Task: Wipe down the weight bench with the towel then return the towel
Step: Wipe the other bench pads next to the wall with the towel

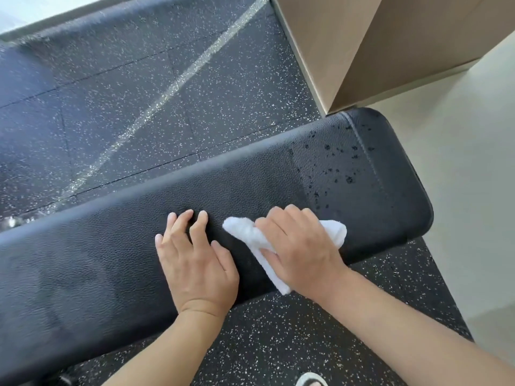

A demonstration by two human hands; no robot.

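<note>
Black pebbled vinyl covers the weight bench (117,263), whose long axis runs from the lower left of the view up to the rounded end at the upper right. The white towel (250,235) lies bunched on this surface near its front edge, closer to the right end than to the left. The right hand (299,246) sits on top of it, fingers curled over the cloth and gripping it, with towel showing on either side of the knuckles and trailing back over the front edge toward the wrist. The left hand (195,257) rests just beside it to the left, holding nothing, fingers spread and laid flat on the surface as a brace.

What matters for the coming stroke is that the droplets (331,165) lie beyond the towel, toward the right end and the far edge, scattered over the stitched end panel. The stretch under and to the left of the left hand looks dull and free of drops, so that part is probably done. The right hand is the nearer one to the wet patch, and judging by the layout it would push away and to the right along the long axis. A cardboard box (362,51) stands on the speckled rubber floor (111,93) near the far right corner, close enough to crowd a wide sweep.
</note>
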